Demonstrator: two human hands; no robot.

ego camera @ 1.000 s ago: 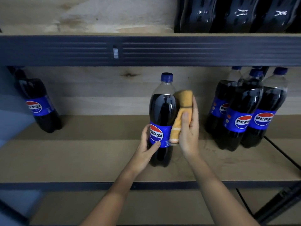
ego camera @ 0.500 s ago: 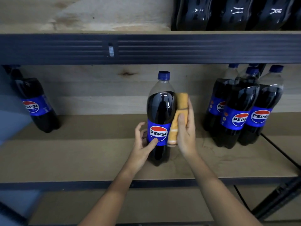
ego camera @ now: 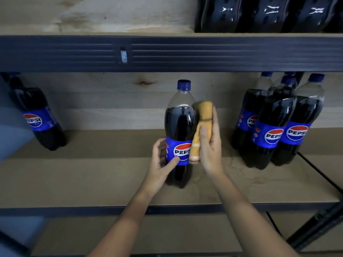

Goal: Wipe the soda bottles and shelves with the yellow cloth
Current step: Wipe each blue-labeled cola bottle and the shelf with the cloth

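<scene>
A Pepsi bottle with a blue cap stands upright in the middle of the wooden shelf. My left hand grips its blue label from the left, thumb across the front. My right hand holds the folded yellow cloth and presses it against the bottle's right side, from the shoulder down to the label.
A cluster of Pepsi bottles stands at the right of the shelf, one lone bottle at the far left. A dark metal beam crosses above, with more bottles on the upper shelf. A dark brace runs at lower right.
My right hand slid the cloth down and then back up along the bottle's right side. My left hand shifted its fingers on the label, and the bottle turned slightly.
</scene>
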